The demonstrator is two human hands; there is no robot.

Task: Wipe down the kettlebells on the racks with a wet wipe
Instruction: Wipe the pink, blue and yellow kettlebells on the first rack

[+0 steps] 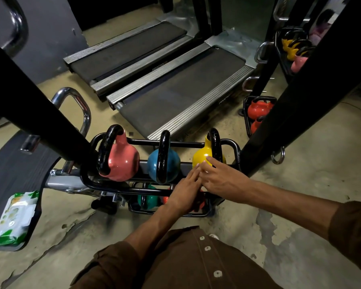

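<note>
Left hand and right hand, fingers loosely straight, meet on glossy yellow kettlebell at black tubular rack's right end; no wipe visible. Green-white wet-wipe pack lies well left. Wiping likely barely started.

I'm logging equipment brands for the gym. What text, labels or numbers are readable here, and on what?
"PROZYO", rest blurred: grey side rail of the far treadmill.
"PROZY", rest unreadable: rear end of the near treadmill.
Green and white wet-wipe pack: print too blurred to read.

Two treadmills on worn concrete floor
</note>
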